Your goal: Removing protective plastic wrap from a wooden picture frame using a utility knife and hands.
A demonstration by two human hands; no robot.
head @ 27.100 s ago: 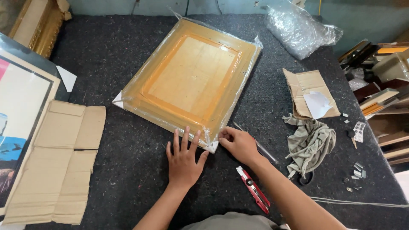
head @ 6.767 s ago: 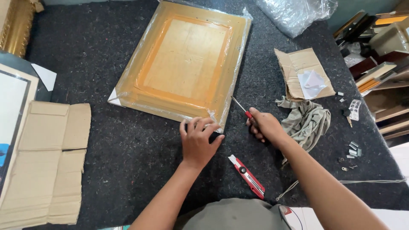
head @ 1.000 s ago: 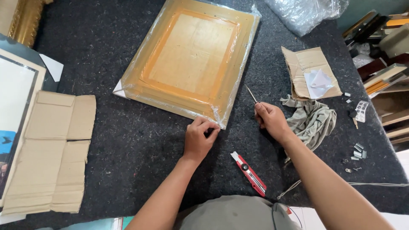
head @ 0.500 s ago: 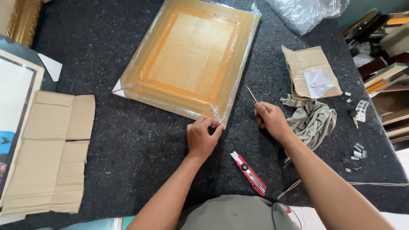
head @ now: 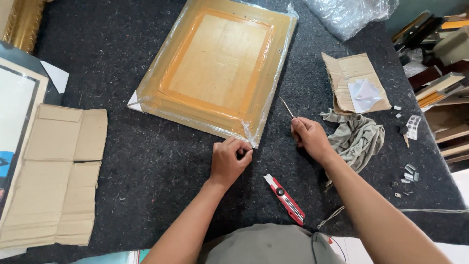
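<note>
A wooden picture frame wrapped in clear plastic film (head: 220,68) lies face down on the dark felt table (head: 146,166). My left hand (head: 229,160) is closed at the frame's near corner, pinching the loose plastic there. My right hand (head: 309,137) rests just right of that corner and grips a thin metal pointed tool (head: 287,107) that sticks up and away from me. A red utility knife (head: 285,198) lies on the felt between my forearms, untouched.
Flattened cardboard (head: 53,171) lies at the left beside a framed picture (head: 14,107). A crumpled grey rag (head: 355,139), a torn cardboard piece (head: 354,88), small metal parts (head: 409,173) and stacked frames (head: 439,73) sit at the right. Bunched plastic wrap (head: 349,12) is at the top.
My left hand has stayed closed on the plastic at the frame's corner, shifting slightly. My right hand keeps the thin tool in about the same place.
</note>
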